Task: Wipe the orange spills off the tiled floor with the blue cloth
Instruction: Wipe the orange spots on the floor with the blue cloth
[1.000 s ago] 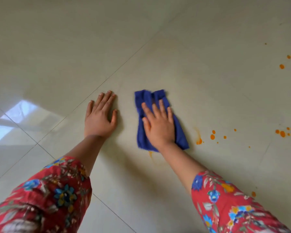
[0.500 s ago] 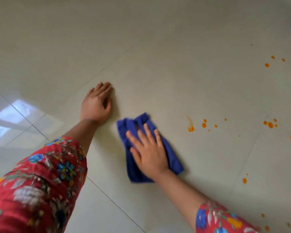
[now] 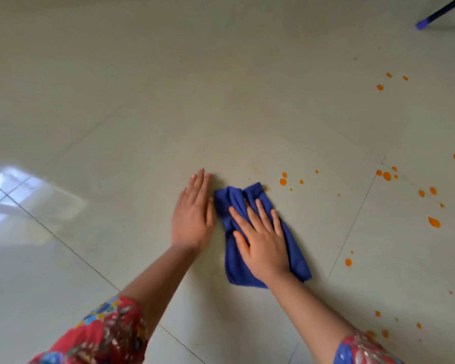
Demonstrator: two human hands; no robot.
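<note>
The blue cloth point(image 3: 260, 232) is spread crumpled on the tiled floor point(image 3: 221, 101), its long axis running from near the person up and slightly left. It is pressed flat under the right hand point(image 3: 263, 240), whose grip is open, the fingers straight and splayed on the fabric. The left hand point(image 3: 193, 216) is laid flat on the floor just beside the cloth's left edge, fingers straight, nothing held. The nearest orange spills point(image 3: 283, 181) lie just beyond the cloth's far right corner, so the right hand is judged nearer; more drops are scattered farther right. No writing or brand can be read.
</note>
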